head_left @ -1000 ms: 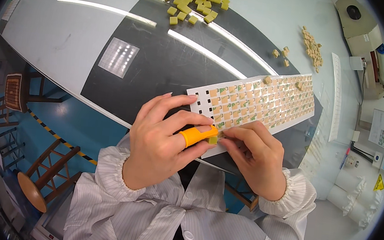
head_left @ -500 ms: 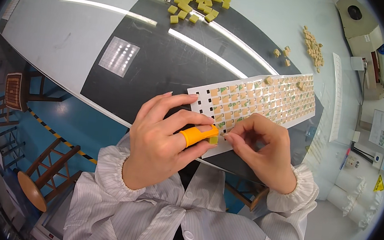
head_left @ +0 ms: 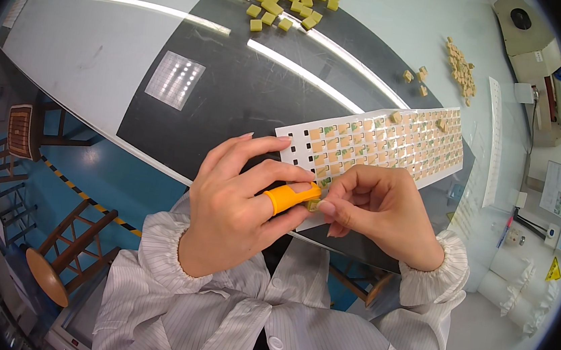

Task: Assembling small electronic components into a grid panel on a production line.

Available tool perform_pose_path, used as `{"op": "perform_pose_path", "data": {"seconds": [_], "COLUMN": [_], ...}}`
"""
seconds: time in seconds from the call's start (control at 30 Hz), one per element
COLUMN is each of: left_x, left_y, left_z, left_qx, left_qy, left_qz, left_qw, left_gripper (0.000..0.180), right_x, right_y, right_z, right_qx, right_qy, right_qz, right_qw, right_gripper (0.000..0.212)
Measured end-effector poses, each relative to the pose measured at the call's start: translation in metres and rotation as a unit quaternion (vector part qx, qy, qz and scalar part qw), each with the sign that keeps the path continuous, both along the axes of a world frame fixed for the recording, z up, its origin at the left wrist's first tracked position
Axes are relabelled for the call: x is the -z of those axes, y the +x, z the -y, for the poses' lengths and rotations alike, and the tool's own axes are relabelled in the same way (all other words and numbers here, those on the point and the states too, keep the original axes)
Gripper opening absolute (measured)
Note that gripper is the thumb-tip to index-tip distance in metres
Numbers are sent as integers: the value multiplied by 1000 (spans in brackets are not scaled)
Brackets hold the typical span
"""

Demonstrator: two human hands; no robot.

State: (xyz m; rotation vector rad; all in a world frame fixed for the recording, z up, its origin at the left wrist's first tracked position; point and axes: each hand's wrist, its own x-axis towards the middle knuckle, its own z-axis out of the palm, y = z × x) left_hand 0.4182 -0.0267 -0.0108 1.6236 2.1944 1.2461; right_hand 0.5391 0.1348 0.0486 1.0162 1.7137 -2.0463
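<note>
My left hand [head_left: 230, 204] lies over the left end of a white sheet [head_left: 302, 155] covered with rows of small tan and green stickers. An orange ring-shaped finger tool [head_left: 285, 198] sits on one of its fingers. Between that tool and the thumb it grips a small yellow block [head_left: 313, 205], mostly hidden by fingers. My right hand [head_left: 385, 209] is closed in a pinch with its thumb tip right against the block; whatever it holds, if anything, is hidden. The other fingers of my left hand rest on the sheet's edge.
A heap of yellow cubes [head_left: 297, 1] lies at the far side of the table. Small tan pieces [head_left: 461, 71] are piled at the far right, a few [head_left: 422, 74] apart from them. Two tan pieces [head_left: 396, 118] sit on the sheet. Wooden stools [head_left: 71, 249] stand at left.
My right hand has moved slightly left, its thumb coming from beside the yellow block onto it. The left hand has kept its place and its hold.
</note>
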Motion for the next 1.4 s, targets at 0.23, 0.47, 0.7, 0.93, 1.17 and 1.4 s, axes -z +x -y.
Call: {"op": "perform_pose_path", "data": {"seconds": [0.23, 0.47, 0.7, 0.93, 1.17, 1.4], "left_x": [0, 1, 0, -1, 0, 2], "left_y": [0, 0, 0, 1, 0, 1], "left_z": [0, 0, -1, 0, 0, 0], "left_qx": [0, 0, 0, -4, 2, -4], "left_qy": [-5, -5, 1, -7, -3, 5], "left_qz": [4, 5, 4, 5, 4, -1], "left_qw": [1000, 1000, 1000, 1000, 1000, 1000], "left_gripper": [22, 22, 19, 21, 22, 22], "right_x": [1, 2, 3, 7, 7, 2], "right_y": [0, -1, 0, 0, 5, 4], "right_z": [0, 1, 2, 10, 4, -1], "right_qx": [-2, 5, 3, 0, -141, -131], "right_qy": [6, -1, 3, 94, 308, 255], "right_qz": [-3, -4, -5, -37, -156, -106], "right_qw": [1000, 1000, 1000, 995, 928, 952], "right_gripper": [12, 12, 11, 13, 15, 14]}}
